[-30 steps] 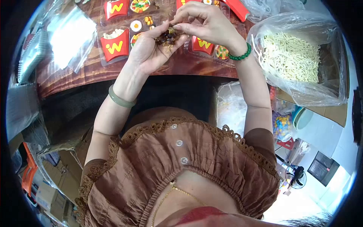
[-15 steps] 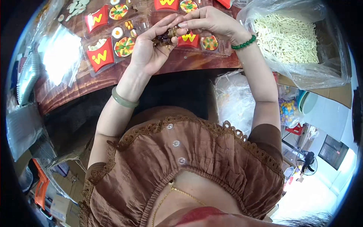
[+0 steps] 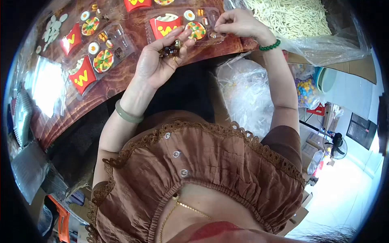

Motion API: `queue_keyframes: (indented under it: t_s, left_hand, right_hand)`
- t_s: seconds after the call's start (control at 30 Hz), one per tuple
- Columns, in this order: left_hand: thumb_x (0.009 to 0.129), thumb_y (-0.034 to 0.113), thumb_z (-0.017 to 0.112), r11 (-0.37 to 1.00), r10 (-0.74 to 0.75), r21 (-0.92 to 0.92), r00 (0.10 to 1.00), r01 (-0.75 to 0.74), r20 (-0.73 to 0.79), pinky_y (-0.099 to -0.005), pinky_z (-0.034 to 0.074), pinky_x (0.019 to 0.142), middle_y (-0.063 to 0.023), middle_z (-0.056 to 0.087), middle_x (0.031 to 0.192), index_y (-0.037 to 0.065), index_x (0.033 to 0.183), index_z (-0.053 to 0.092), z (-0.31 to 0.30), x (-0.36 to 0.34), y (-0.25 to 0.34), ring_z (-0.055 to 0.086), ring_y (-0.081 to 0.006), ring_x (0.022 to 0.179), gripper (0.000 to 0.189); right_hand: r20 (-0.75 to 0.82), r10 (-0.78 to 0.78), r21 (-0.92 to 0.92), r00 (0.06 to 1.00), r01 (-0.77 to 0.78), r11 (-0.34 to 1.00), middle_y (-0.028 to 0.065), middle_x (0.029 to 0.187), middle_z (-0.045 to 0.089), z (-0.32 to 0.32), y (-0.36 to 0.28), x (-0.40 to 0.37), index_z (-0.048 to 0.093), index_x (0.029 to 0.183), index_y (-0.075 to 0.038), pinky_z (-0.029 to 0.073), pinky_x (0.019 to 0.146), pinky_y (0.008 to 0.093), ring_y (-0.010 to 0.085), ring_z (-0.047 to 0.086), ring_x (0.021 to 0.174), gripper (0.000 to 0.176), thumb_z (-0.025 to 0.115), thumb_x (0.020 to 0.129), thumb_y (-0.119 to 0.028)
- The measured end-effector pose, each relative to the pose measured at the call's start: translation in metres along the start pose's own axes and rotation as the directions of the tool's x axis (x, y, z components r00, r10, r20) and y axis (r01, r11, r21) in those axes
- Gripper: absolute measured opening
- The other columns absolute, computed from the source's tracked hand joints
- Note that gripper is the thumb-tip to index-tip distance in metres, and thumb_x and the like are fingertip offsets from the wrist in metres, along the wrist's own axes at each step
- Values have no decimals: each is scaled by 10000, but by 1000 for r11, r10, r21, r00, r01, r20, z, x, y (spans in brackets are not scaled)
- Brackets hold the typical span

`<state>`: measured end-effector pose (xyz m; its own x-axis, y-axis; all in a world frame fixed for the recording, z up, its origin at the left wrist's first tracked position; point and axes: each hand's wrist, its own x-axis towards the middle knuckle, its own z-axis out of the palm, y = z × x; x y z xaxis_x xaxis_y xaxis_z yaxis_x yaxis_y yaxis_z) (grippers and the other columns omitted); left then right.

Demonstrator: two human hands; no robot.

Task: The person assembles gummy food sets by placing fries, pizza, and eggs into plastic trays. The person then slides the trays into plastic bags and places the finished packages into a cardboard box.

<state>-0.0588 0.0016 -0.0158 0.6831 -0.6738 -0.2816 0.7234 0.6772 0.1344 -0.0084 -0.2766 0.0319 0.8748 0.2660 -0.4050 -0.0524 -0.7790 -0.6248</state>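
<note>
My left hand point(image 3: 152, 65) is cupped palm up, its fingers curled around several small dark-brown, see-through pieces point(image 3: 170, 50). My right hand point(image 3: 243, 27) hovers at the right end of a clear plastic tray point(image 3: 211, 18), thumb and forefinger pinched together; whatever may be between them is too small to make out. That tray holds a red fries box point(image 3: 165, 25) with a yellow mark, partly behind my left fingers, a toy pizza point(image 3: 196, 30) and a toy fried egg point(image 3: 189, 15). A small brown piece point(image 3: 213, 35) lies near my right fingertips.
To the left are more filled trays, one with a fries box point(image 3: 82, 75) and a pizza point(image 3: 103, 60). Flat white pieces point(image 3: 52, 29) lie at the far left. A plastic-lined carton of pale fry-shaped sticks point(image 3: 289, 18) stands at the right, with a plastic bag point(image 3: 245, 95) below the table edge.
My right hand has left the pieces in my left palm and moved right to the tray's end. The view has shifted, so the table items appear further left.
</note>
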Motion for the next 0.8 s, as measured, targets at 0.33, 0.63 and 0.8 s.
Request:
queue_keyframes:
  t_s: [0.33, 0.63, 0.8]
  left_hand:
    - [972, 71, 458, 1000, 10, 23, 998, -9, -63, -343, 580, 864, -205, 566, 1214, -66, 1291, 425, -14, 13, -8, 562, -361, 1150, 349]
    - [1014, 160, 367, 998, -5, -62, 999, 2, -50, -455, 447, 1046, -236, 453, 1370, -75, 1352, 394, -9, 12, -8, 421, -390, 1302, 412]
    - [1025, 198, 337, 997, -24, -72, 997, 29, 73, -439, 478, 1008, -216, 527, 1263, -66, 1300, 449, -6, 11, -8, 509, -378, 1210, 397]
  right_hand:
    - [-295, -118, 49, 948, 139, 989, 46, 781, 679, 47, 9, -13, 689, 908, -1, 487, 605, 234, 88, 615, 676, 200, 713, 841, -188]
    - [-448, -619, -397, 646, 476, 784, 35, 790, 625, 67, 28, -14, 688, 987, -38, 461, 566, 232, 96, 581, 647, 151, 695, 847, -95]
    - [-465, -504, -89, 728, 528, 845, 6, 844, 636, 67, -23, -34, 694, 989, -48, 434, 576, 193, 62, 573, 673, 134, 682, 864, -95]
